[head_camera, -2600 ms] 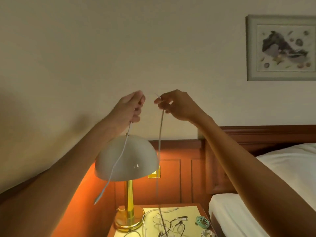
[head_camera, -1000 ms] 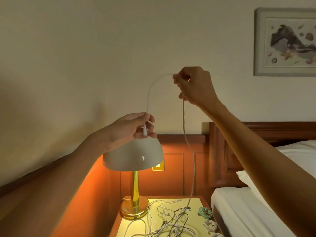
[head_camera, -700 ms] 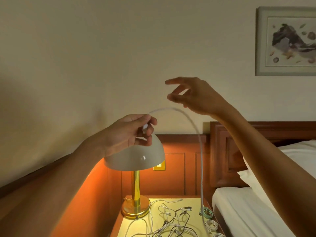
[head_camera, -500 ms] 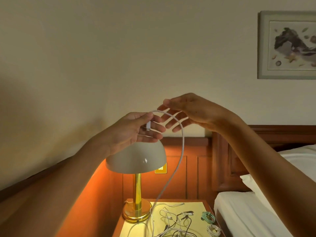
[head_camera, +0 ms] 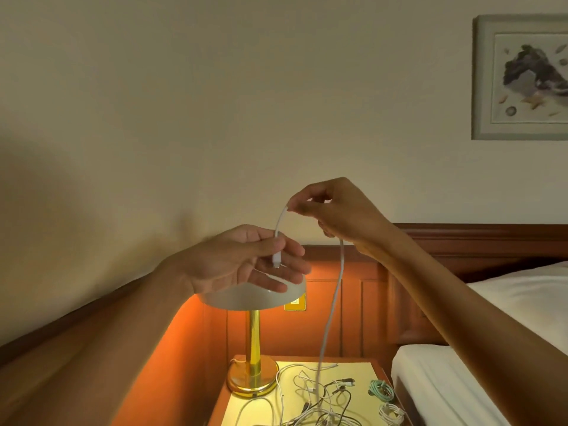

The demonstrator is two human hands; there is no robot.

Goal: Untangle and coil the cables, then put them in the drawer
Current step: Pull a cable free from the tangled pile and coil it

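I hold a white cable [head_camera: 337, 290] up in front of the wall. My left hand [head_camera: 246, 261] pinches its plug end between thumb and fingers, palm up. Just above and to the right, my right hand [head_camera: 335, 213] pinches the cable a short way along, so a small arc joins the two hands. The rest of the cable hangs down to a tangle of white and dark cables [head_camera: 316, 401] on the bedside table [head_camera: 362, 368]. A coiled green cable [head_camera: 381, 390] and a coiled white cable [head_camera: 391, 412] lie at the table's right edge. No drawer shows.
A lamp with a white dome shade [head_camera: 255, 298] and brass stem [head_camera: 253, 339] stands at the table's back left, right under my left hand. A bed with white sheets [head_camera: 461, 382] borders the table on the right. A framed picture [head_camera: 522, 78] hangs on the wall.
My right hand let go of the cable, dropped lower and pinched it again close to my left hand. The left hand kept hold of the plug end.
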